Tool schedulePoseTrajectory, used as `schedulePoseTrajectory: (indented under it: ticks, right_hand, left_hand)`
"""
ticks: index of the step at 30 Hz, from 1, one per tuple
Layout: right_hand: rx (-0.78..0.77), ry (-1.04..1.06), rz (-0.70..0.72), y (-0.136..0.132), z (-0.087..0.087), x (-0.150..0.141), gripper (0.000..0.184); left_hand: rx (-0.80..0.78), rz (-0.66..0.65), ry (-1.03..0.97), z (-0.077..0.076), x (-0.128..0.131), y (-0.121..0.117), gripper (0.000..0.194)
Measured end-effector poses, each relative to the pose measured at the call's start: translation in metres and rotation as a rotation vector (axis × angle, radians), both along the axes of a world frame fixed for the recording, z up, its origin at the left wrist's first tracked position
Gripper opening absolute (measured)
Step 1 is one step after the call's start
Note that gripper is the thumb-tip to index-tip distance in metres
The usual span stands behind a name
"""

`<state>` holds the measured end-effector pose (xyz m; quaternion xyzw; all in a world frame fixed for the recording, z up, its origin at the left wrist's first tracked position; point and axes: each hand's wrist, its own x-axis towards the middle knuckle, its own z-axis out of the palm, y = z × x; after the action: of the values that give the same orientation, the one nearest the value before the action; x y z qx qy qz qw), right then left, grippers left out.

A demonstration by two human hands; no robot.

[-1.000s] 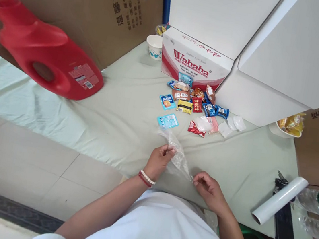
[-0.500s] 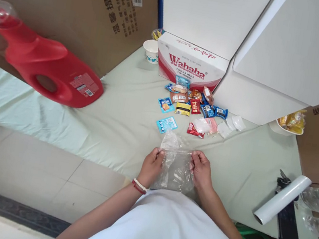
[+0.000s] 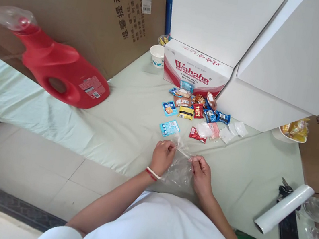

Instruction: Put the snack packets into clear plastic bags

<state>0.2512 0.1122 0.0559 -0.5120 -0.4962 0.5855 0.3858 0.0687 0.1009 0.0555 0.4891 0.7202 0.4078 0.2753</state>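
From where I stand, both hands are grasping the same thing, a clear, crinkled plastic bag, just in from the table's near edge. The left hand pinches one end of its upper band and the right hand the other, thumbs against fingers. That two-ended grip seems meant to draw the limp film straight between them.

Just beyond the bag lies a flat, light-blue printed packet. Farther in, small wrapped snacks in yellow, red and blue sit in a loose cluster, mostly flat, perhaps so each can be seen and reached. They gather before a white-and-red cardboard Wahaha carton, which backs them like a low wall. Crumpled translucent wrappers lie to their right.

A pale green cloth covers the table, rumpled in long folds. A big red plastic jug stands toward its left side, by a brown cardboard box. Near the right edge are a white bowl of yellow packets and, closer to the near corner, a glossy white roll. Pale floor tiles show below.
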Motion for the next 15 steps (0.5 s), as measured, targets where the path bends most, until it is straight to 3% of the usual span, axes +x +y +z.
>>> schedulePoseTrajectory:
  ticks: [5,10,12,15]
  right_hand:
    - [0.025,-0.007,-0.111,0.003,-0.001,0.029,0.029]
    - [-0.097,0.068,0.050,0.008,0.010,0.053,0.034]
    - [-0.227,0.110,0.135,0.014,0.018,0.058,0.043]
    - [-0.335,0.145,0.248,0.025,0.029,0.055,0.065]
  left_hand:
    - [-0.071,-0.023,-0.596,0.002,-0.026,-0.013,0.015]
    - [-0.172,-0.124,-1.083,0.019,-0.024,-0.033,0.019]
    - [-0.157,-0.163,-1.071,0.023,-0.017,-0.035,0.020]
    - [-0.066,-0.278,-0.773,0.025,-0.007,-0.035,0.020]
